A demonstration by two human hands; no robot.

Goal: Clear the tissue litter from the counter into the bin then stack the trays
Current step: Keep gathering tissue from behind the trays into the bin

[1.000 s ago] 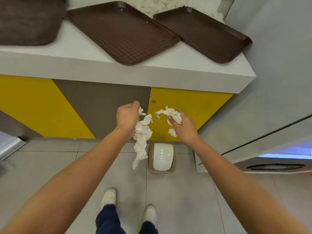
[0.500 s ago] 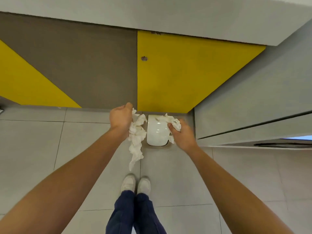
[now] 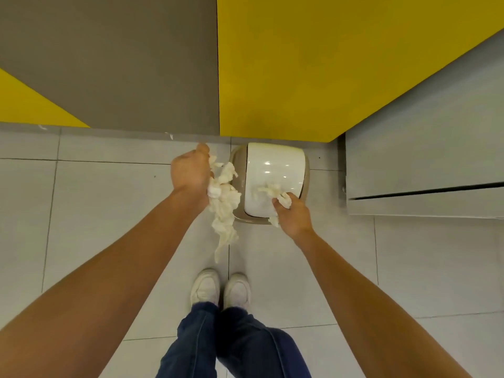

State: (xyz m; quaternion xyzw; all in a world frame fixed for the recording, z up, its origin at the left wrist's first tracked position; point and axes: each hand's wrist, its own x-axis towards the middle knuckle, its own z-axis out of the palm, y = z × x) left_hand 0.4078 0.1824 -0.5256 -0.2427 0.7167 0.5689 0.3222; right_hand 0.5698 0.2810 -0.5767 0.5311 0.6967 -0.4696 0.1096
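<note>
Left hand [image 3: 190, 173] at frame centre grips long tissue wad [image 3: 223, 205] hanging beside bin [image 3: 274, 177]. Right hand [image 3: 293, 215] grips smaller tissue [image 3: 283, 199] over white bin lid. Yellow cabinet door [image 3: 286, 64] upper right; white shoes [image 3: 221, 291] lower centre.

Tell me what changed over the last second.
Both hands dropped toward the bin: the right hand now holds its tissue over the lid, the left hand hangs its tissue strip beside it. Both still grip tissue; the bin stayed put.
</note>
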